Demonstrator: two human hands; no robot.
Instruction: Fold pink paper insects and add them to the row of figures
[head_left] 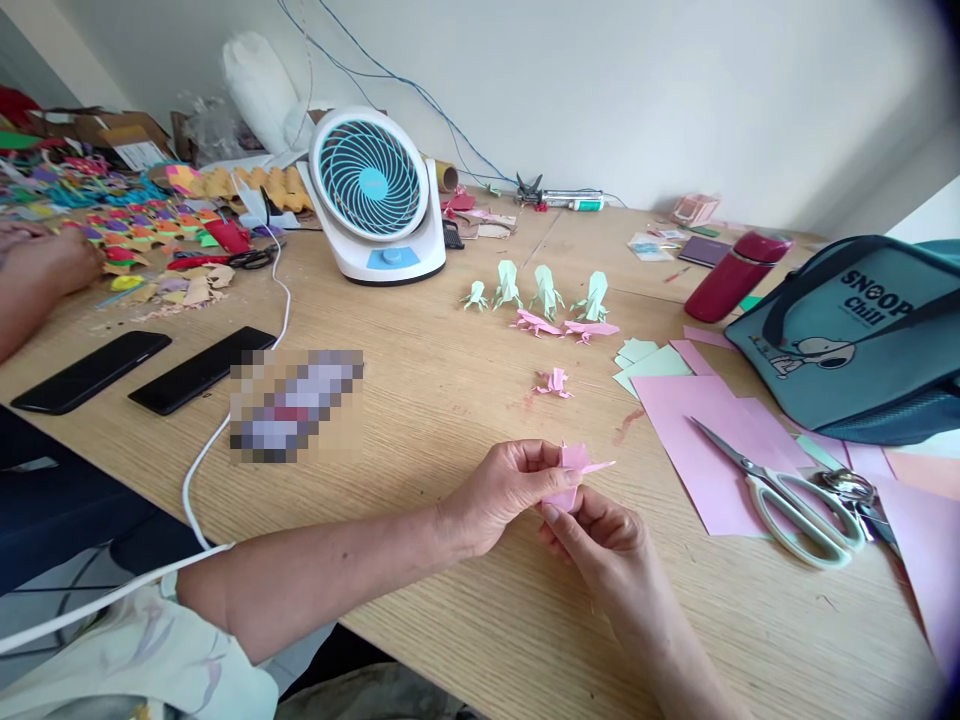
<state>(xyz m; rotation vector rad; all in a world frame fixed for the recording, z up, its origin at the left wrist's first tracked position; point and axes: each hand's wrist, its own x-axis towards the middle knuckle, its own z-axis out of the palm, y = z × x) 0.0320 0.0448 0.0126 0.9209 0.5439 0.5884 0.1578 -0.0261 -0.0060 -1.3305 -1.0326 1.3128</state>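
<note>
Between my two hands is a small folded pink paper piece, with a pointed flap sticking out to the right. My left hand pinches its upper part between thumb and fingers. From below, my right hand grips the lower edge, thumb on top and fingers curled under. Just beyond lies a small pink origami figure. Farther back, two longer pink origami insects lie in front of a row of several pale green origami insects.
Scissors rest on pink paper sheets at right, near a teal bag and a red bottle. A fan stands at the back. Two black phones and a white cable lie left, near another person's hand.
</note>
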